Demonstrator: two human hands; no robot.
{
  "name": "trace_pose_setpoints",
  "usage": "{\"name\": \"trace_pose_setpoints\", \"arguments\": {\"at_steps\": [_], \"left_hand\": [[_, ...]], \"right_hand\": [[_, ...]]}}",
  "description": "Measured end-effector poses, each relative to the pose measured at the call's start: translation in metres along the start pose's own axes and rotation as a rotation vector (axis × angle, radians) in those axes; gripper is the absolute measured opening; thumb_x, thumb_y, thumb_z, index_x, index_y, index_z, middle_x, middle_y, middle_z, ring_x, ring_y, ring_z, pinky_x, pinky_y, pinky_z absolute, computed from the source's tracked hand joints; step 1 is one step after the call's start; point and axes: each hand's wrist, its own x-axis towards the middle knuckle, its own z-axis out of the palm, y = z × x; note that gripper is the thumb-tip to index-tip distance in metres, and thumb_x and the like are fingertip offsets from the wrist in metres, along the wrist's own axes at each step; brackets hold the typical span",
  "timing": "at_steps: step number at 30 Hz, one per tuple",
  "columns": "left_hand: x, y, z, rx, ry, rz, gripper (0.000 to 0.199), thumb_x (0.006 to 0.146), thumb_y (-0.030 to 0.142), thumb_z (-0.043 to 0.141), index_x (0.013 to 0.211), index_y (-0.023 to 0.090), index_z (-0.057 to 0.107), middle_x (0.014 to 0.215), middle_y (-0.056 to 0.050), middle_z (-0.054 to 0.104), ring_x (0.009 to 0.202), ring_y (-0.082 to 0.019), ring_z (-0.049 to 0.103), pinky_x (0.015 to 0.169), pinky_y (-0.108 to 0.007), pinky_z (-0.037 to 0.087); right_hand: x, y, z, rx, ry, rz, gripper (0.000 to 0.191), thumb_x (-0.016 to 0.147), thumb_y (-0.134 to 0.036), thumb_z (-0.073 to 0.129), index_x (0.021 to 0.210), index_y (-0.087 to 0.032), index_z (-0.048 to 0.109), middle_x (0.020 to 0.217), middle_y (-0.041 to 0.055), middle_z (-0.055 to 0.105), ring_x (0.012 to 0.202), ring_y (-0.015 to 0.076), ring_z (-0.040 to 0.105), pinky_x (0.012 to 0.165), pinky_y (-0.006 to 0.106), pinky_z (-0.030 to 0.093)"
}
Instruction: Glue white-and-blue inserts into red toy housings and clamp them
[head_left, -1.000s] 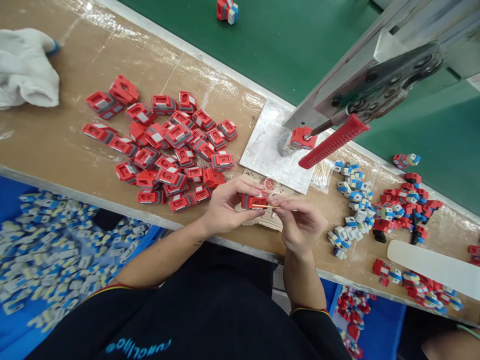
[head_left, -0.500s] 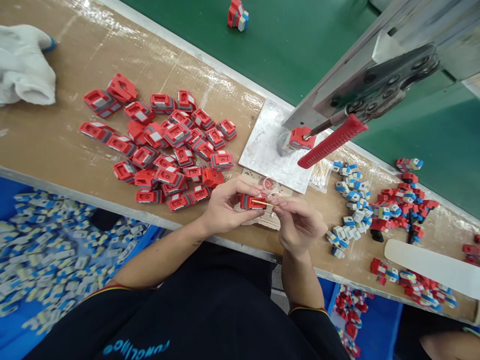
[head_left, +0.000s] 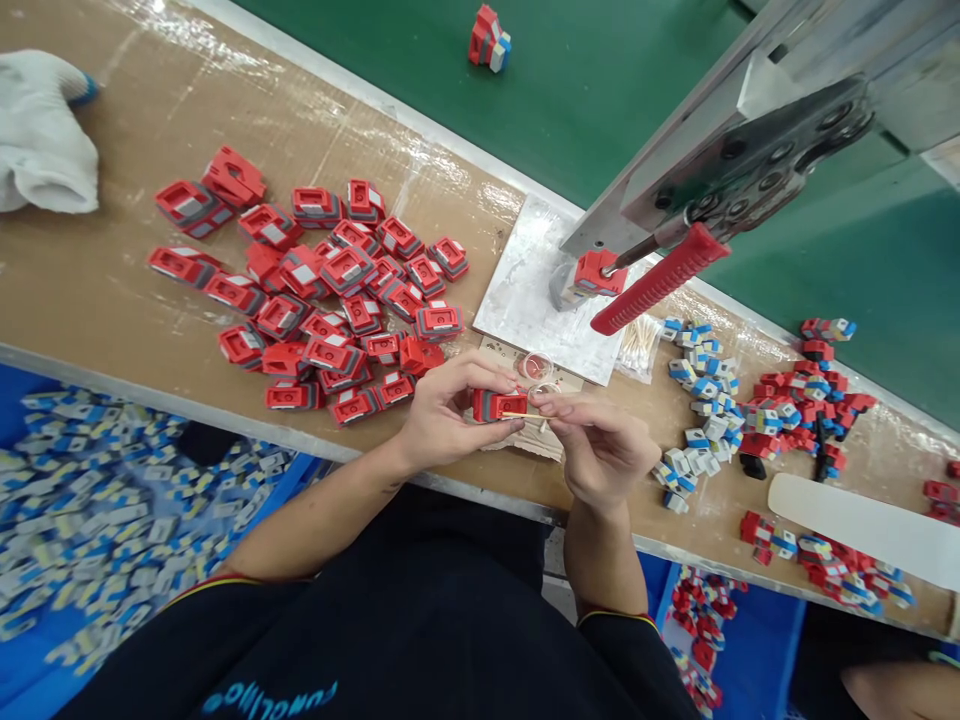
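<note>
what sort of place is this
Probably a toy factory's assembly line: heaps of matching red parts lie on the workbench, a clamp press stands beside them, and a blue bin below holds many small pieces.

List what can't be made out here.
Head view:
- Back of the held red part: behind the left hand.
- Whether the stick, in the right hand, touches it: too small.
- White glove: cut off, left edge.
- Other person's arm: cut off, bottom edge.
</note>
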Motion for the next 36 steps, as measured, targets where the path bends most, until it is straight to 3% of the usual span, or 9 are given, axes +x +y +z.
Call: {"name": "trace_pose_setpoints", "arguments": {"at_steps": [10,17,24,36], "left_hand": [[-0.001,0.002,-0.005,0.166,-0.042,0.054,0.027,0.082,0.022,0.094,0.106,0.023,0.08,0.101,-0.006,0.079,0.088,-0.018,0.079,0.077,-0.029,0.066],[-0.002,0.001,-0.004,0.227,-0.008,0.078,0.024,0.083,0.026,0.094,0.103,0.023,0.081,0.098,-0.005,0.079,0.084,-0.016,0.078,0.075,-0.027,0.065],[-0.002,0.0,-0.005,0.265,-0.007,0.106,0.025,0.083,0.029,0.094,0.104,0.024,0.082,0.098,-0.005,0.079,0.083,-0.017,0.078,0.075,-0.027,0.065],[-0.001,0.002,-0.006,0.291,-0.019,0.1,0.026,0.082,0.028,0.095,0.104,0.024,0.082,0.096,-0.003,0.079,0.08,-0.015,0.077,0.073,-0.027,0.065]], "right_hand": [[0.008,-0.008,-0.003,-0.045,-0.068,-0.04,0.02,0.097,-0.008,0.073,0.108,-0.024,0.079,0.087,0.0027,0.085,0.085,0.0215,0.086,0.075,0.033,0.073],[0.01,-0.01,-0.009,-0.207,-0.093,-0.115,0.024,0.095,-0.006,0.074,0.109,-0.025,0.078,0.083,0.0007,0.084,0.081,0.0222,0.085,0.072,0.034,0.072],[0.009,-0.01,-0.007,-0.17,-0.1,-0.165,0.028,0.094,-0.004,0.073,0.114,-0.023,0.078,0.087,0.003,0.085,0.084,0.0216,0.085,0.072,0.032,0.072],[0.008,-0.004,-0.013,-0.287,-0.094,-0.138,0.021,0.097,-0.007,0.072,0.105,-0.026,0.077,0.086,0.001,0.085,0.081,0.0206,0.084,0.073,0.033,0.072]]}}
